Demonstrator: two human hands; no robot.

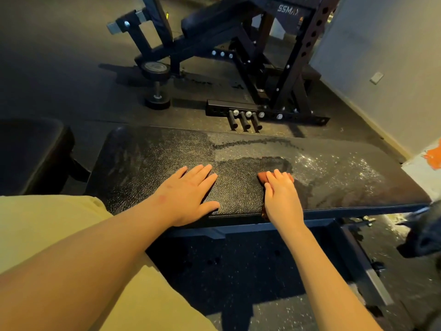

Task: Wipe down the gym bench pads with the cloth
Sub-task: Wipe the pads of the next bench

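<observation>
One rust-orange cloth (262, 177) lies on the long pad (148, 158) at the middle of its near edge, pressed flat under the right hand (282, 199), whose fingers lie straight and close together. The left hand (188, 194) rests just beside it, palm down, fingers spread, holding nothing. The pad is black pebbled vinyl, streaked wet; a second dark pad (31, 149) sits off its left end, and three round pegs (244, 121) stand behind.

The bench pad (338, 182) is free toward its right edge; the left hand (188, 197) lies flat at its front edge.
</observation>
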